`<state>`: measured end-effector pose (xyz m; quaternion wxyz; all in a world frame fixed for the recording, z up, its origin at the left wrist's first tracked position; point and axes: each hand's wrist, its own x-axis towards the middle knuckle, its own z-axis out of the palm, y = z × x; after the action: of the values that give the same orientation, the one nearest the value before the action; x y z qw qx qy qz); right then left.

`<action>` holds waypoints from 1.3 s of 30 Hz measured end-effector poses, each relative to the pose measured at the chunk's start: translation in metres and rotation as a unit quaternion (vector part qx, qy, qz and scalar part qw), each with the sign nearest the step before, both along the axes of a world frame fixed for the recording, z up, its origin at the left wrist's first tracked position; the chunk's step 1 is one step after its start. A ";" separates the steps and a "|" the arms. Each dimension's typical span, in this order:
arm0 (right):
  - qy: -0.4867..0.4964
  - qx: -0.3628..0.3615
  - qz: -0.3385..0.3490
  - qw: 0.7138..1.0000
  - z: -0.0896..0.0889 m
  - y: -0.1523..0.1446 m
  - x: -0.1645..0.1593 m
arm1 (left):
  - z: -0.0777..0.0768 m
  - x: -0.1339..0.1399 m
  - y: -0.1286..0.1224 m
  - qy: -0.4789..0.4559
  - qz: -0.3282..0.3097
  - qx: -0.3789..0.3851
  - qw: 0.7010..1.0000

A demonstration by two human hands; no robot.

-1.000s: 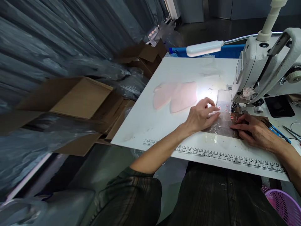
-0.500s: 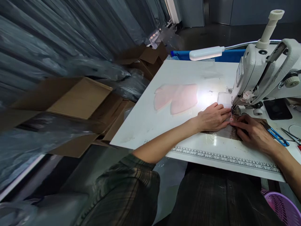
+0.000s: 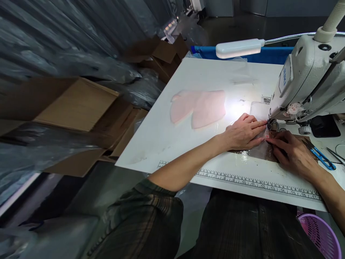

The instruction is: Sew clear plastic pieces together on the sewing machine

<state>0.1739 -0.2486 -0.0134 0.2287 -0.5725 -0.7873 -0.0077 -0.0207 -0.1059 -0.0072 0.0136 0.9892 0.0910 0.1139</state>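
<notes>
A white sewing machine (image 3: 299, 72) stands at the right of the table, its needle area close to my fingertips. My left hand (image 3: 242, 133) lies flat with fingers stretched over a thin, pale, see-through fabric (image 3: 257, 151), just left of the presser foot. Thumb and forefinger of my right hand (image 3: 292, 151) are closed on the fabric's edge, near a small pinkish tag-like patch (image 3: 267, 134) in front of the needle. Part of the fabric is hidden beneath my hands. Further left, a pale pink cut fabric piece (image 3: 207, 108) rests flat on the table.
Blue thread snips (image 3: 322, 156) and a metal tool (image 3: 335, 155) lie right of my right hand, with a dark phone-like slab (image 3: 325, 126) behind. A lamp (image 3: 239, 48) hangs over the white table (image 3: 145, 144). Cardboard boxes (image 3: 78, 104) stand left; a purple basket (image 3: 320, 233) sits below right.
My view has shifted a little, so the machine appears larger and further right. Both hands stay by the needle in nearly the same pose. The pink piece lies unmoved on the table.
</notes>
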 end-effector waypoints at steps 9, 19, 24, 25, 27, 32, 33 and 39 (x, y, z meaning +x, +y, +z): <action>-0.004 0.001 -0.003 1.000 0.000 0.000 0.000 | -0.004 0.001 0.004 -0.010 -0.002 -0.014 1.000; 0.021 -0.002 -0.007 1.000 0.002 0.001 -0.001 | -0.005 0.001 0.002 -0.021 -0.001 -0.015 1.000; 0.030 -0.021 -0.011 0.999 0.001 0.000 0.000 | -0.002 0.002 0.001 -0.012 0.000 -0.014 1.000; 0.030 -0.022 -0.010 0.999 0.001 0.000 0.000 | -0.002 0.002 0.001 -0.010 0.000 -0.014 1.000; 0.031 -0.023 -0.010 0.999 0.001 0.001 0.001 | -0.001 0.003 0.001 -0.007 0.000 -0.012 1.000; 0.027 -0.027 -0.019 0.999 0.002 0.001 0.001 | -0.001 0.005 -0.002 -0.009 0.009 -0.006 1.000; 0.027 -0.026 -0.020 0.999 0.002 0.001 0.001 | -0.001 0.005 -0.003 -0.010 0.012 -0.004 1.000; 0.031 -0.010 -0.013 0.999 -0.001 0.003 0.003 | -0.004 0.004 -0.005 -0.013 0.019 0.014 1.000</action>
<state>0.1771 -0.2458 -0.0141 0.2469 -0.5848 -0.7726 0.0153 -0.0167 -0.1110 -0.0107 -0.0014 0.9859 0.1076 0.1279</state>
